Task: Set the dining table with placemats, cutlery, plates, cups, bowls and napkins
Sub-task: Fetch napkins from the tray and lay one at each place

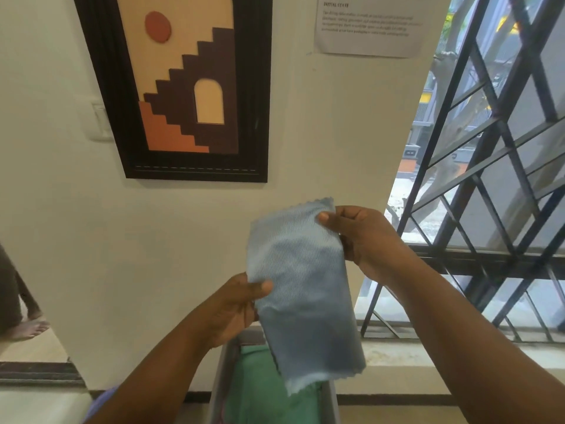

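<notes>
**A blue napkin held up in two hands**

The blue cloth napkin (302, 289) is up in the air, in front of the cream wall (76, 240). It hangs down long and looks folded over. Its top and bottom edges are cut in little zigzags.

The left hand (235, 307) pinches the left edge, low down, with the thumb on the front of the cloth. The right hand (363, 237) pinches the top right corner, thumb on the front too. Both hands have their fingers closed on the napkin.

The cloth looks thin, soft and very light. It bends and droops where no hand holds it. It will not break, and it does not look slippery. I think the best places to hold it are the corners and edges, so it stays flat and can be folded neatly.

Under the napkin is a grey box (218, 384) with green cloth (260, 396) in it. A framed picture (186, 84) of brown steps hangs on the wall, and a printed paper (370, 24) is stuck up beside it. On the right is a window with a dark metal grille (489, 185). At the far left, someone's bare foot (32, 328) stands on the floor. No dining table shows here.
</notes>
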